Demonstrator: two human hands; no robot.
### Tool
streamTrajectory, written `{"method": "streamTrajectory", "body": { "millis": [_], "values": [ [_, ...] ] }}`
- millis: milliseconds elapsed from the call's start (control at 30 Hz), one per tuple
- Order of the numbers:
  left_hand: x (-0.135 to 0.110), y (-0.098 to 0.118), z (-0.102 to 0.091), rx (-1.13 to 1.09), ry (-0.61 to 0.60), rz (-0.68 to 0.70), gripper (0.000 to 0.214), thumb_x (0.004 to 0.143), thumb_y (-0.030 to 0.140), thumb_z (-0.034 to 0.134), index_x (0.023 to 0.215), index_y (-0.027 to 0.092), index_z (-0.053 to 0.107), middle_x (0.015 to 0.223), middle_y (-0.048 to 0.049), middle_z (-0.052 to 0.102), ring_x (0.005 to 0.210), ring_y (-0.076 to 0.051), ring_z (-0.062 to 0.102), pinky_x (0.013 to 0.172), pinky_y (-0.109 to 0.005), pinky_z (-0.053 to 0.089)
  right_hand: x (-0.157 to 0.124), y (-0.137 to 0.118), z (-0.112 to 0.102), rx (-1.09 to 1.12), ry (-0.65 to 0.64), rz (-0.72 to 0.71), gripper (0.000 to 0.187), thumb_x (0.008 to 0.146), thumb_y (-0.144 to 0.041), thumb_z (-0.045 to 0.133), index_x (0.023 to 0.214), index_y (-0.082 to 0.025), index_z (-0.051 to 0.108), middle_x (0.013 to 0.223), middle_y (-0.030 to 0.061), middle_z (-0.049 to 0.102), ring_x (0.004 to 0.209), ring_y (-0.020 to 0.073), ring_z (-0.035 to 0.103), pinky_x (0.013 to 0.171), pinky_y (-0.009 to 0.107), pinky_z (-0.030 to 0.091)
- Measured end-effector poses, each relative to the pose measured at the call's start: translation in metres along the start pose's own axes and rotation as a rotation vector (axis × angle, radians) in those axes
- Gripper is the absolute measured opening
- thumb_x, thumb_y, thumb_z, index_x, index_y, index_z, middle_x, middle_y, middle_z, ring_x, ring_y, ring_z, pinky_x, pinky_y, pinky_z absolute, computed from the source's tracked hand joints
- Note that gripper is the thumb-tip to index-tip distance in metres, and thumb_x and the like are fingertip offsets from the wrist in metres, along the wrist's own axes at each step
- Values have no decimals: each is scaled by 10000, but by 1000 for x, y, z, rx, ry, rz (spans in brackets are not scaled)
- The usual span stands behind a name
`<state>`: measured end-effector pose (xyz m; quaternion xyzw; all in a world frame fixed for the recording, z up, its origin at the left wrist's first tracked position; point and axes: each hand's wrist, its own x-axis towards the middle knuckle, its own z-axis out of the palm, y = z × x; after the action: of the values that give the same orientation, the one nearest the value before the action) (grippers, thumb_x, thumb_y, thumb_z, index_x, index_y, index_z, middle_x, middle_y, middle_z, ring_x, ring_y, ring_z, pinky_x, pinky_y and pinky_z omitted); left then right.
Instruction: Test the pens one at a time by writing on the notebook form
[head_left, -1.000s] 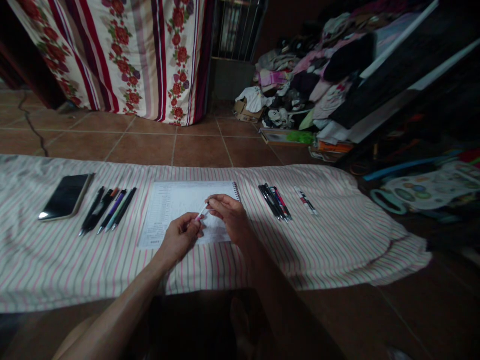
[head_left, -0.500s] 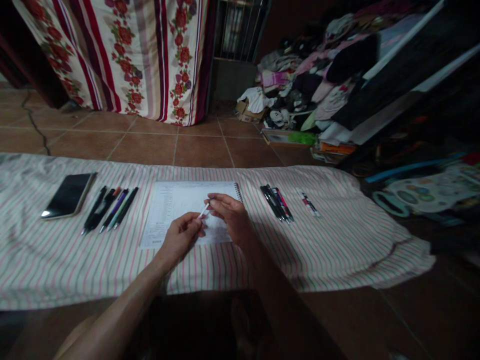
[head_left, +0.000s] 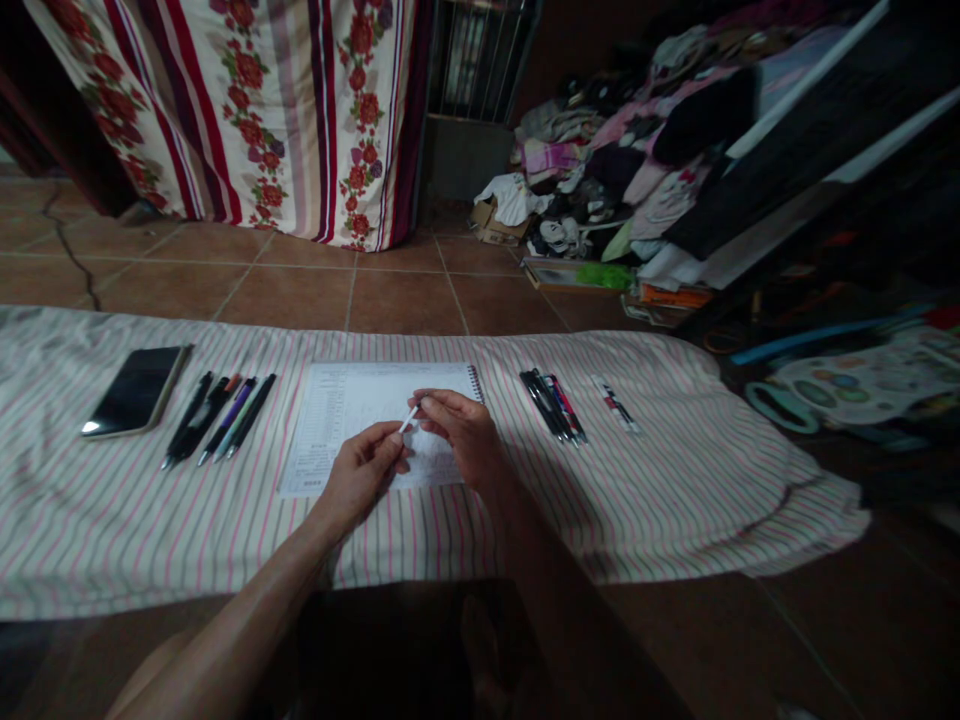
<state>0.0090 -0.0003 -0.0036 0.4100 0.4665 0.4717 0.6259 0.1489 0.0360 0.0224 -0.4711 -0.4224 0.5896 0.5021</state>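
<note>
Between my hands is a slim white pen (head_left: 409, 418), tilted up toward the right. My left hand (head_left: 366, 465) pinches its lower end, and my right hand (head_left: 459, 425) has the fingers closed on its upper, dark end. Both hands are over an open spiral notebook (head_left: 322, 410) with printed or written lines on its page. Several pens (head_left: 217, 420) lie side by side left of the notebook. To the right is a group of black and red pens (head_left: 553, 405). Farther right, a white pen with dark and red marks (head_left: 616, 403) rests alone.
A smartphone (head_left: 136, 392) lies at the left on the striped cloth (head_left: 697, 470) covering the low surface. Beyond are floor tiles (head_left: 300, 295), a floral curtain (head_left: 262, 120) and a heap of clothes (head_left: 622, 150). A dark cable (head_left: 75, 255) runs along the floor at left.
Almost nothing differs. My fingers have shifted very slightly on the white pen; the notebook and the other pens stay where they were.
</note>
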Motion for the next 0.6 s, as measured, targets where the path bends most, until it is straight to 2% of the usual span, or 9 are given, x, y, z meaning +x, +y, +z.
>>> {"method": "streamTrajectory", "body": {
  "millis": [333,600],
  "values": [
    [-1,4,5,-52,94,4,364,648,421,722,880,144,673,549,22,576,469,-62,450,445,-181,292,-3,-1,2,-28,-21,5,211,671,-381,680,781,-207,727,847,30,698,774,139,621,698,261,489],
    [-2,4,5,-68,116,24,327,658,418,717,844,153,670,536,33,557,470,-61,456,448,-177,312,-3,1,6,-11,8,-27,230,646,-389,696,787,-209,731,836,42,717,743,154,641,686,291,519]
  ]
}}
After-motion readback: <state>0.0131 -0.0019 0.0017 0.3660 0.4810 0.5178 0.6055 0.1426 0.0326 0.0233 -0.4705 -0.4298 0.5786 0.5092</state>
